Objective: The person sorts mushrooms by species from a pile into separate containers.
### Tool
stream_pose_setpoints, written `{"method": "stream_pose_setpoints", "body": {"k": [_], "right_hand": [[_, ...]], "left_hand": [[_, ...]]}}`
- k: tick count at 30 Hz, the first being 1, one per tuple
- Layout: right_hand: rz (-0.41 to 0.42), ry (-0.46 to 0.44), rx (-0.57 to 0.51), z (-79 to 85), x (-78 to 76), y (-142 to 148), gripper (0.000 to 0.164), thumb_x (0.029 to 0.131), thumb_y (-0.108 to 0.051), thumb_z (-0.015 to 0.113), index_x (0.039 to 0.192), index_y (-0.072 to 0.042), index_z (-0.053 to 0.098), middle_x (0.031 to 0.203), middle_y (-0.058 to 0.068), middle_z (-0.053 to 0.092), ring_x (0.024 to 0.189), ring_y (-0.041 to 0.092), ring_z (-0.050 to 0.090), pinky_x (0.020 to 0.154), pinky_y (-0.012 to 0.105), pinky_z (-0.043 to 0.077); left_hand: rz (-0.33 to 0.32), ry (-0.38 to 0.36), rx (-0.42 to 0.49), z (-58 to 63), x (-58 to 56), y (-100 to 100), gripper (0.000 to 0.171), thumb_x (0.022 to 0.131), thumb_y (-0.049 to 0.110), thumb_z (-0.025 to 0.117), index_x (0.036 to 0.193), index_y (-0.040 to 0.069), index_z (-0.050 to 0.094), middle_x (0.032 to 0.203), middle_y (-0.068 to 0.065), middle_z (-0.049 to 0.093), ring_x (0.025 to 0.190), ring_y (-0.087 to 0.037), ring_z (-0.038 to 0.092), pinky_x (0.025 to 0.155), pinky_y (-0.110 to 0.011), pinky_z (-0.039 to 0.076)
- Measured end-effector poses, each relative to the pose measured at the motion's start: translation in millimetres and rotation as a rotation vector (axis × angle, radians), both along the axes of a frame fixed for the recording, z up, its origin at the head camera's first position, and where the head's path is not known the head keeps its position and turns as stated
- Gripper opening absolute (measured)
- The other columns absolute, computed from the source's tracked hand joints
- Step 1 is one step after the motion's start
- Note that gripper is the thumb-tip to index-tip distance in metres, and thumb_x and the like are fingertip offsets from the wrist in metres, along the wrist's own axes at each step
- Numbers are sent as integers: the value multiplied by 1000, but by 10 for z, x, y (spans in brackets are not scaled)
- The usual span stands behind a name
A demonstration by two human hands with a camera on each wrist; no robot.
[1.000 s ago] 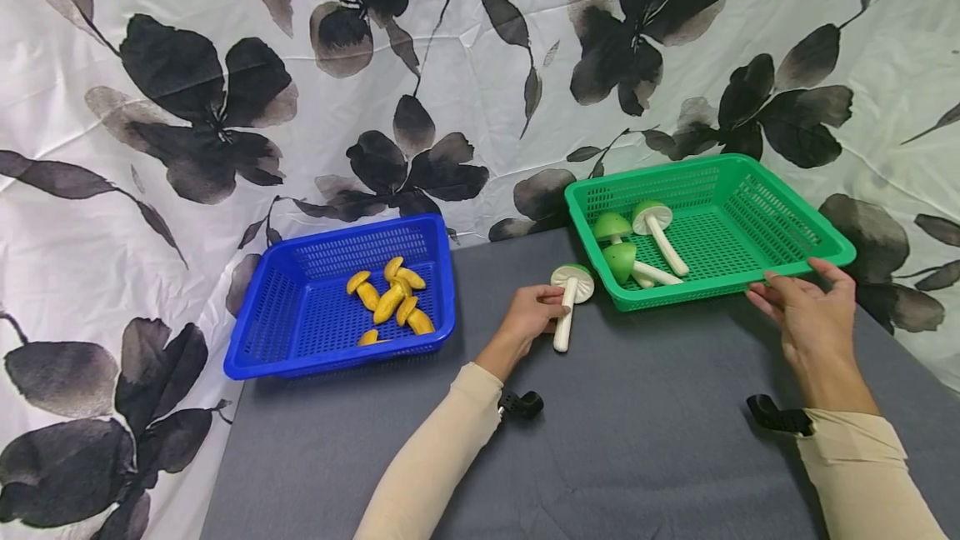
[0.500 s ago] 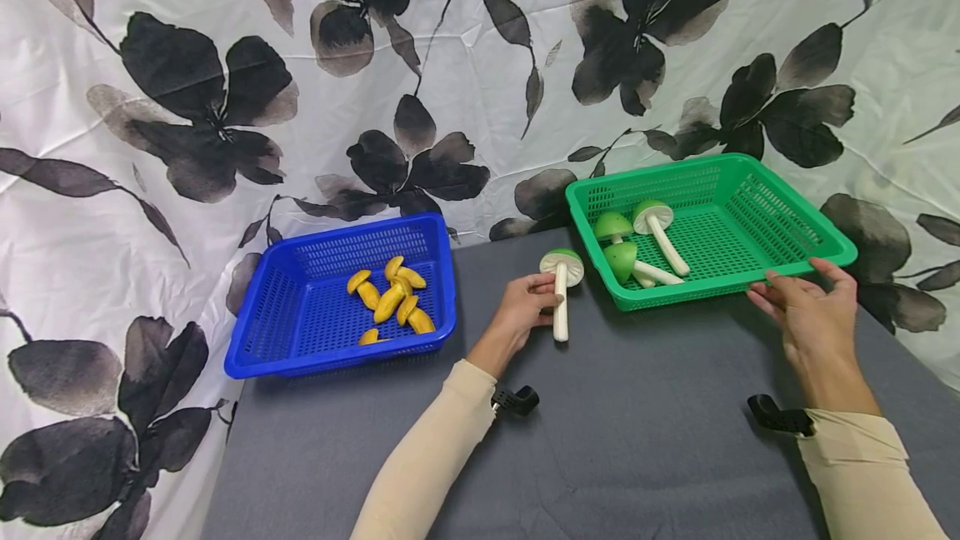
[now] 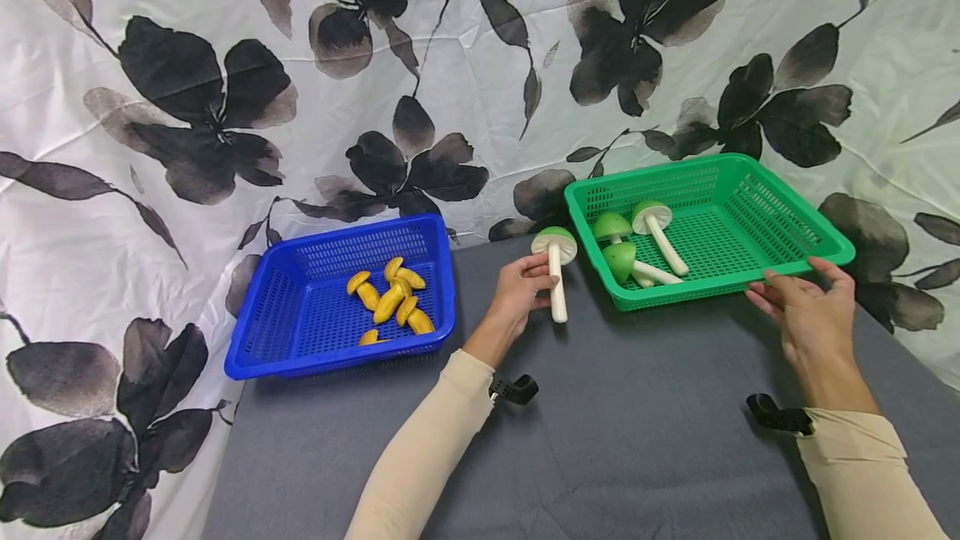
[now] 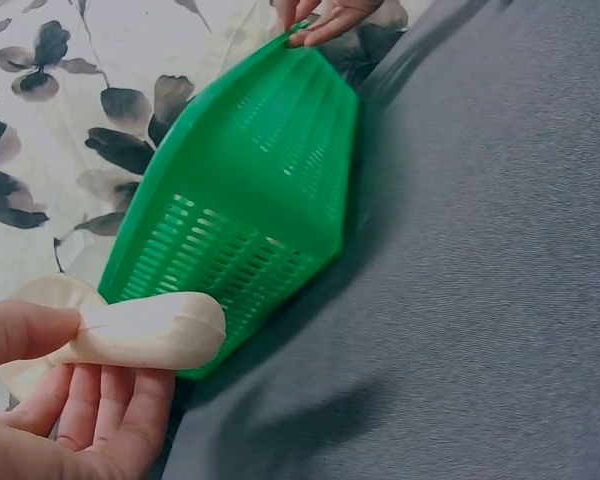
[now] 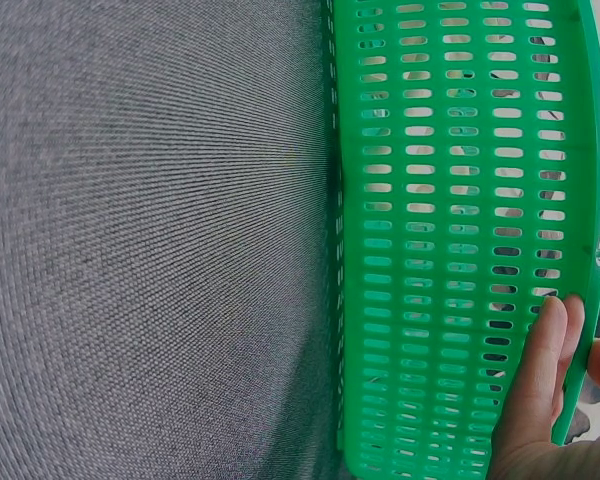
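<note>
My left hand [image 3: 517,297] pinches the white stem of a toy mushroom [image 3: 556,273] with a green cap, held upright just left of the green basket [image 3: 750,282]. In the left wrist view the thumb lies on one side of the mushroom stem [image 4: 150,330] and the fingers on the other. My right hand [image 3: 813,319] grips the near rim of the green basket at its right end, and the right wrist view has the fingers [image 5: 540,370] outside the slotted wall. Inside that basket, at its left end, lie several green-capped mushrooms [image 3: 660,236].
A blue basket [image 3: 255,348] with several small yellow mushrooms [image 3: 390,302] stands on the left. Both baskets rest on a grey cloth [image 3: 637,440], and a white floral curtain [image 3: 510,148] hangs behind them.
My left hand has carried the mushroom slightly up and to the left, and its stem has turned closer to vertical. The right hand and both baskets keep their places.
</note>
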State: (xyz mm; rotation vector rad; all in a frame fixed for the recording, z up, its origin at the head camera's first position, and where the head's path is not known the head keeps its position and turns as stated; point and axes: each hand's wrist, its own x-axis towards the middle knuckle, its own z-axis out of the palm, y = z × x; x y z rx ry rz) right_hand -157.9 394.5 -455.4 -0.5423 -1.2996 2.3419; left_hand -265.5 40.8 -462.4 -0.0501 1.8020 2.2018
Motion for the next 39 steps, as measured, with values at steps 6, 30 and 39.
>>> {"method": "stream_pose_setpoints", "body": {"k": [6, 30, 39], "right_hand": [[-2, 8, 0, -9, -5, 6, 80, 85, 8, 77, 138, -26, 28, 88, 6, 69, 71, 23, 75, 66, 35, 63], [-3, -9, 15, -16, -3, 9, 80, 85, 3, 78, 138, -26, 27, 89, 7, 70, 72, 22, 75, 66, 35, 63], [-10, 0, 14, -20, -8, 8, 79, 85, 6, 77, 137, -26, 28, 87, 6, 69, 71, 22, 75, 65, 34, 63]], "left_hand": [[16, 19, 19, 94, -41, 4, 40, 86, -8, 72, 124, 6, 68, 96, -1, 68, 83, -14, 67, 59, -31, 56], [-17, 91, 105, 472, -103, 244, 38, 89, -4, 74, 124, 9, 69, 99, -1, 69, 87, -14, 68, 64, -33, 59], [-39, 111, 116, 558, -92, 388, 38, 89, -4, 73, 124, 10, 69, 100, 0, 69, 88, -15, 69, 67, -34, 60]]}}
